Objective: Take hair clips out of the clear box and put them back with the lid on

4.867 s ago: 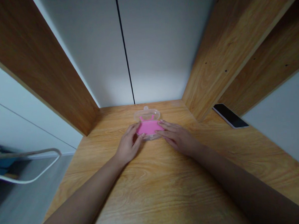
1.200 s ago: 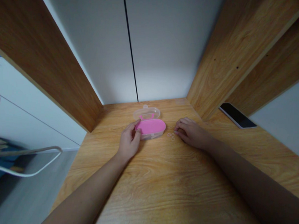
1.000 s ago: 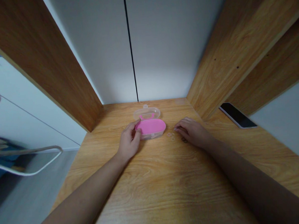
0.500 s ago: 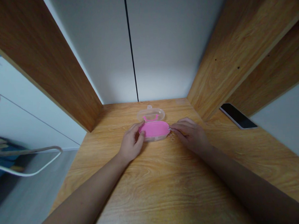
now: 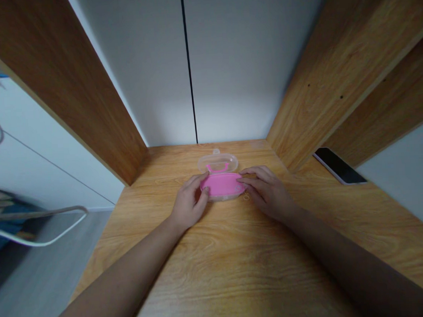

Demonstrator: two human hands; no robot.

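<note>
Left hand [image 5: 189, 203] and right hand [image 5: 266, 191] now clamped together on a pink oval plastic case [image 5: 222, 185], clear lid [image 5: 218, 163] open beyond them, wood-grain desk [image 5: 217, 271] beneath

Our left hand [image 5: 189, 202] and right hand [image 5: 268, 191] lie palm-down, fingers curved inward, while our left forearm [image 5: 121, 276] and right forearm [image 5: 344, 260] angle toward each other.

Pink case [image 5: 222, 186] w/ open clear lid [image 5: 218, 163]
</note>
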